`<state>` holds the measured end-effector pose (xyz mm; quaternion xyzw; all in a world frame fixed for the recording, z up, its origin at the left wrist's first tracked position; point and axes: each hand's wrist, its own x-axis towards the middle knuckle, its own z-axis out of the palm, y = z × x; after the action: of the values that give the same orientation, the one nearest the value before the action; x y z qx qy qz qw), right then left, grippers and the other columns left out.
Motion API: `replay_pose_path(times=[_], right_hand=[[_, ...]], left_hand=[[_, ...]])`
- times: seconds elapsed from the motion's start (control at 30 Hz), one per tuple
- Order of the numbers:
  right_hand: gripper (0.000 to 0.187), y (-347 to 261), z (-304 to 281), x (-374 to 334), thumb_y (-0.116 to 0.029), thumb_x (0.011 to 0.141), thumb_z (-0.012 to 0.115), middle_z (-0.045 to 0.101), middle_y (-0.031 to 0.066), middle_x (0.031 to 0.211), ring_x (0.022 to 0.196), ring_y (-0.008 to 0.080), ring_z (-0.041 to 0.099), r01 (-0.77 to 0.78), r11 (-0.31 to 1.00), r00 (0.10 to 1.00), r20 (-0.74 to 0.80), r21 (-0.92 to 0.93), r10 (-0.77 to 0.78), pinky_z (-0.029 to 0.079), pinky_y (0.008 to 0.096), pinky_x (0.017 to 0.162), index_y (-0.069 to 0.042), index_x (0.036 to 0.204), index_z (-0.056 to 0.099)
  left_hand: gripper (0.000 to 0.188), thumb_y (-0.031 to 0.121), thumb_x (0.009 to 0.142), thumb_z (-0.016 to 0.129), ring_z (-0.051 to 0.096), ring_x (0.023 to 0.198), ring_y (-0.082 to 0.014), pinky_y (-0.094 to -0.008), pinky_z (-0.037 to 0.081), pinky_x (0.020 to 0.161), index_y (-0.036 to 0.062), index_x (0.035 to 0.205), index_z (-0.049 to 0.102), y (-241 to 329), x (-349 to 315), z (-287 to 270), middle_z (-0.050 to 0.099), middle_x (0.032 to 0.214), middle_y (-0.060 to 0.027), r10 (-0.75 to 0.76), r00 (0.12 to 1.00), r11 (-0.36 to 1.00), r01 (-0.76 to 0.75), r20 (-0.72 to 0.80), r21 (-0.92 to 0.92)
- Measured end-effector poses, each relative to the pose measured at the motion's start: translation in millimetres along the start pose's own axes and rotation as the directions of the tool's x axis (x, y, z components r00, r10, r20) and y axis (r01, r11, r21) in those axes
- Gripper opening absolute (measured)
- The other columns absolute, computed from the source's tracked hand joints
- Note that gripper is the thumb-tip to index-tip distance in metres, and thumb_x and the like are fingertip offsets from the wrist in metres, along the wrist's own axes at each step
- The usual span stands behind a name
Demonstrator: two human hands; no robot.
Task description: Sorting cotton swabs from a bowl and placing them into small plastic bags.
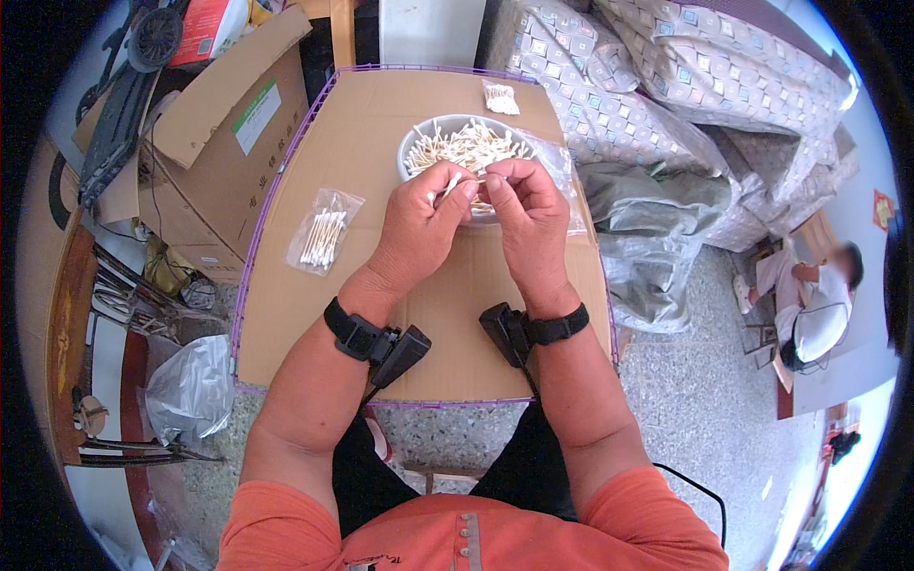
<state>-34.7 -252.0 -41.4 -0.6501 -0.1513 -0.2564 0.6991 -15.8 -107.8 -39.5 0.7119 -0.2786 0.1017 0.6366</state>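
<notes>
A round grey-white bowl (404,145) heaped with loose cotton swabs (471,146) stands at the far middle of the cardboard-topped table. Over its near rim, my left hand (419,221) is closed in a pinch on cotton swabs, their white tips showing by the thumb. My right hand (529,217) is beside it, thumb and forefinger pinched at a cotton swab between the two hands; the fingers partly hide it. Left of my hands lies a clear bag of cotton swabs (325,236) in a neat row. A small bundle of swabs (500,97) lies beyond the bowl.
Clear plastic bags (564,162) lie right of the bowl. The cardboard tabletop (447,343) has a purple edging. A large carton (219,162) stands left, wrapped cushions (628,105) and a grey sack (647,238) right. A person (819,305) sits farther right.
</notes>
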Motion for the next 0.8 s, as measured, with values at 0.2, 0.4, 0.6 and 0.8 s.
replay_pose_path(times=[0.2, 0.4, 0.6, 0.8], right_hand=[[0.009, -1.1, -2.2, -0.3, -0.003, 0.093, 0.063, 0.066, 0.0016, 0.092, 0.082, 0.0066, 0.060, 0.104, 0.994, 0.994, -0.027, -0.038, -0.105, 0.050, 0.0219, 0.073, -0.002, 0.101, 0.061], [0.008, 2.7, 2.0, -2.4, -0.003, 0.089, 0.066, 0.066, 0.0025, 0.090, 0.081, 0.0083, 0.061, 0.117, 0.986, 0.993, 0.029, -0.121, -0.114, 0.050, 0.0235, 0.073, -0.001, 0.097, 0.063], [0.006, -3.3, 3.7, -3.3, -0.004, 0.089, 0.066, 0.066, 0.0057, 0.087, 0.081, 0.0120, 0.062, 0.130, 0.957, 0.991, 0.072, -0.259, -0.115, 0.050, 0.0256, 0.075, -0.002, 0.095, 0.064], [0.008, 0.2, -5.4, 4.5, -0.005, 0.089, 0.066, 0.066, 0.0095, 0.089, 0.082, 0.0202, 0.063, 0.192, 0.901, 0.978, 0.003, -0.390, -0.208, 0.050, 0.0302, 0.075, -0.002, 0.095, 0.064]], left_hand=[[0.014, 0.018, 0.099, 0.055, 0.044, 0.061, -0.0015, -0.0183, 0.036, 0.053, 0.0053, 0.101, 0.062, -0.8, -1.3, 3.2, 0.058, 0.075, 0.0035, -0.032, 0.999, 0.982, 0.037, 0.030, -0.183], [0.011, 0.018, 0.097, 0.060, 0.041, 0.059, 0.0011, -0.0176, 0.032, 0.050, 0.0068, 0.099, 0.063, 3.7, 1.0, -4.8, 0.055, 0.075, 0.0054, -0.187, 0.982, 0.804, 0.134, -0.031, -0.579], [0.019, 0.023, 0.102, 0.050, 0.033, 0.055, 0.0015, -0.0169, 0.027, 0.047, 0.0076, 0.099, 0.060, -1.8, 2.5, -3.7, 0.050, 0.070, 0.0060, -0.130, 0.991, 0.841, 0.094, -0.031, -0.533], [0.024, 0.028, 0.105, 0.039, 0.037, 0.056, -0.0036, -0.0192, 0.033, 0.050, 0.0099, 0.107, 0.055, -5.1, 2.3, -4.6, 0.054, 0.079, 0.0009, -0.123, 0.992, 0.826, 0.122, 0.035, -0.551]])
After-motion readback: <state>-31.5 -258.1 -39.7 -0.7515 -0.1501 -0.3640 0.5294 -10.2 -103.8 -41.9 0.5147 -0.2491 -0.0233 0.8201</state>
